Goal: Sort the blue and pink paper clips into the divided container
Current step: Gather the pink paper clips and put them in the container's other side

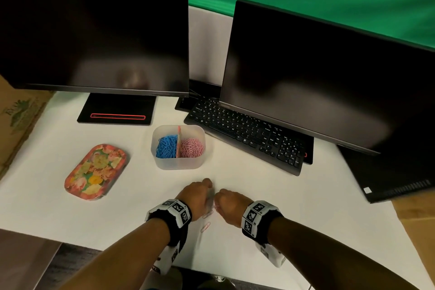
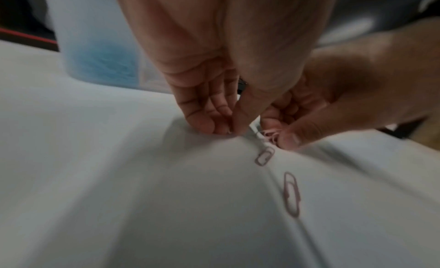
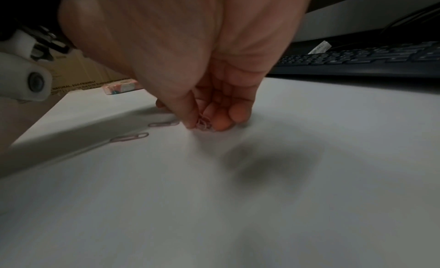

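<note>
A clear divided container (image 1: 178, 165) stands mid-table, with blue paper clips (image 1: 166, 146) in its left half and pink paper clips (image 1: 191, 147) in its right half. Just in front of it my two hands meet low over the table. My right hand (image 3: 202, 126) pinches a small bunch of pink clips (image 3: 204, 121) between thumb and fingers. My left hand (image 2: 229, 128) has curled fingers with their tips on the table; whether they hold a clip is hidden. Two loose pink clips (image 2: 264, 156) (image 2: 291, 194) lie between my wrists.
A floral tray (image 1: 96, 172) lies to the left of the container. A black keyboard (image 1: 247, 134) and two dark monitors (image 1: 94, 30) (image 1: 329, 77) stand behind. A monitor base (image 1: 116, 110) sits at the back left, and cardboard (image 1: 18, 115) lies at the left edge.
</note>
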`<state>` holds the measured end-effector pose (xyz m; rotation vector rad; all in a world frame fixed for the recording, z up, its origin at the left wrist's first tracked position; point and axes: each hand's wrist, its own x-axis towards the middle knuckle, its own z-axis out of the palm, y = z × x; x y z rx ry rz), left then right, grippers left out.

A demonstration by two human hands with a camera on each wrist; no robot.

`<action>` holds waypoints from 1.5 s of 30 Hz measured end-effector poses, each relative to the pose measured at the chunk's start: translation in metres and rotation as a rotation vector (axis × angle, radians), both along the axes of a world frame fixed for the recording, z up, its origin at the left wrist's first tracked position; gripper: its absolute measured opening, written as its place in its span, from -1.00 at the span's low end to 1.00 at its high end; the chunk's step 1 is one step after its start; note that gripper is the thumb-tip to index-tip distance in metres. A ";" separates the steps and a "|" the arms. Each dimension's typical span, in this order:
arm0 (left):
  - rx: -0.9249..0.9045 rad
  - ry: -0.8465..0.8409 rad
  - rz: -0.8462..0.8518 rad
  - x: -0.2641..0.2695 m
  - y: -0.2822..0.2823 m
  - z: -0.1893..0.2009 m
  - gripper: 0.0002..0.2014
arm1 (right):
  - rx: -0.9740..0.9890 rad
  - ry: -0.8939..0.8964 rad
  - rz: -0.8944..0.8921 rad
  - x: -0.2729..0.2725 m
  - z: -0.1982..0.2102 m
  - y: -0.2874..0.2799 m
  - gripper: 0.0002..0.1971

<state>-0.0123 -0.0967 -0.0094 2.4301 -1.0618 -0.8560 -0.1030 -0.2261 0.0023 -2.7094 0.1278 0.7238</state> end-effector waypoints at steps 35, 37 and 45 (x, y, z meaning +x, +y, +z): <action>0.091 -0.031 -0.130 -0.013 0.020 0.010 -0.81 | 0.049 -0.028 -0.271 0.002 -0.005 -0.002 -0.60; 0.100 -0.034 -0.158 -0.014 0.017 0.008 -0.86 | 0.043 -0.003 -0.282 0.004 -0.004 -0.002 -0.55; 0.118 -0.008 -0.162 0.000 0.014 0.001 -0.85 | 0.009 0.011 -0.168 -0.008 -0.002 0.000 -0.73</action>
